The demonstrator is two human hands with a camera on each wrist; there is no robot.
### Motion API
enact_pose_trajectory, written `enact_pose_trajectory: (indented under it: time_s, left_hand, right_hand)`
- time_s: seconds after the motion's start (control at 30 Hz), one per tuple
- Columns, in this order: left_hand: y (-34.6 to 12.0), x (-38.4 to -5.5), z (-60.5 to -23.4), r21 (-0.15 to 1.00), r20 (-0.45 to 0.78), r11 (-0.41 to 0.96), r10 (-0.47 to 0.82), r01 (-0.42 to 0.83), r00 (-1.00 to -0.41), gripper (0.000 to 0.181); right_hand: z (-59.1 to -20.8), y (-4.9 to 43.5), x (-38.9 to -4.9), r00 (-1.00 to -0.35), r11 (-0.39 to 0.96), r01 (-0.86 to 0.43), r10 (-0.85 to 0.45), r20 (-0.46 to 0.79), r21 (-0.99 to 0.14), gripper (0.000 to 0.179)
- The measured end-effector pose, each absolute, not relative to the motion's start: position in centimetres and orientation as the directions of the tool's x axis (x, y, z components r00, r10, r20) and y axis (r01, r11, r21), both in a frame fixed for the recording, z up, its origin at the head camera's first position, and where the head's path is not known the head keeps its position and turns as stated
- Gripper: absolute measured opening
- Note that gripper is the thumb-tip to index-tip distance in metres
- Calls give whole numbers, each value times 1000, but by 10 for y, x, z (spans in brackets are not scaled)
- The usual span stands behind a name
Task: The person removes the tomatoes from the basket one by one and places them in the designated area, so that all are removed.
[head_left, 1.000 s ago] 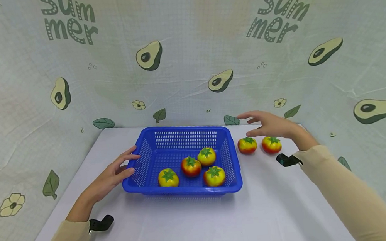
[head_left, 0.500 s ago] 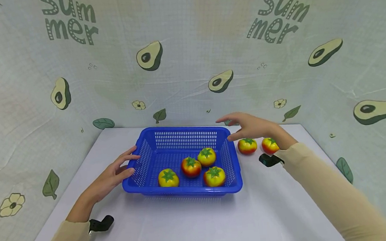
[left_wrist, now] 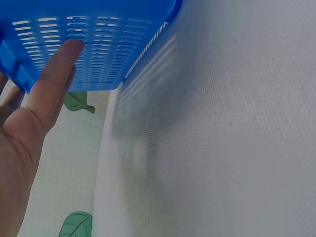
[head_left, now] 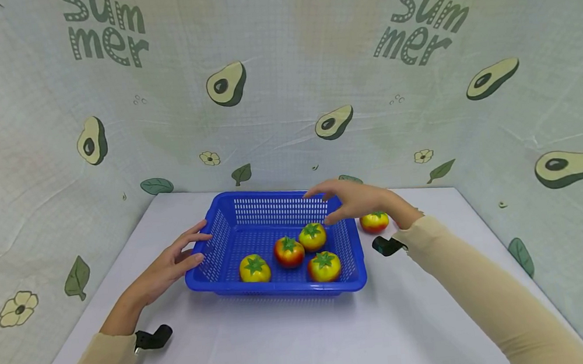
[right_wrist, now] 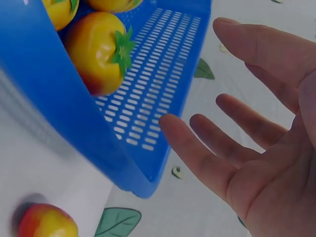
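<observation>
A blue plastic basket [head_left: 276, 292] stands on the table and holds several red-and-yellow tomatoes, among them a redder tomato [head_left: 289, 252] near the middle and a yellow one [head_left: 255, 269] at the front left. My left hand [head_left: 165, 270] rests against the basket's left side with fingers extended; in the left wrist view a straight finger [left_wrist: 57, 74] touches the slotted wall. Over the basket's back right corner hovers my right hand [head_left: 359, 199], fingers spread and holding nothing. Just below it, outside the basket, sits another tomato [head_left: 374, 222], partly covered by the wrist.
White cloth covers the table [head_left: 286, 346]. A curtain [head_left: 272, 90] printed with avocados and leaves hangs behind and along both sides. Black wrist cameras [head_left: 388, 246] are strapped at both sleeves.
My right hand has moved left from above the loose tomatoes to over the basket's right end. Its arm now hides the farther loose tomato. The left hand and basket have stayed put.
</observation>
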State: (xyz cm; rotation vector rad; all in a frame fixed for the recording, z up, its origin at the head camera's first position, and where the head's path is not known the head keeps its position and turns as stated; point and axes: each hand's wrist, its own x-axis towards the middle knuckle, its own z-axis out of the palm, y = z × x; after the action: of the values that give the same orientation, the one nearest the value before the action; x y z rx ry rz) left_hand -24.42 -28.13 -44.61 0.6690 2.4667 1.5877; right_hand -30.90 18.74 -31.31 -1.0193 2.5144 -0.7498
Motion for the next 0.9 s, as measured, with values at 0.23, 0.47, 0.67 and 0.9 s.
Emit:
enact_pose_trajectory:
  time_s: [0.23,0.47,0.67,0.9]
  left_hand:
    - [-281,-244,-446,891,121,350,431,289,-894,47]
    - [-281,-244,-446,888,116,362,423,284,-899,47]
    - [-281,-244,-446,889,115,360,425,284,-898,47]
    - [-281,-244,-445,889,113,361,423,282,-899,47]
  right_hand:
    - [-321,170,-309,-642,593,-567,-753,-144,-571,68]
    - [-329,156,-311,-606,589,-594,-776,-177,-549,66]
    - [-331,147,-309,-607,613,-571,-763,-222,-546,66]
    - [-333,144,-314,-624,668,-557,-729,-283,-493,64]
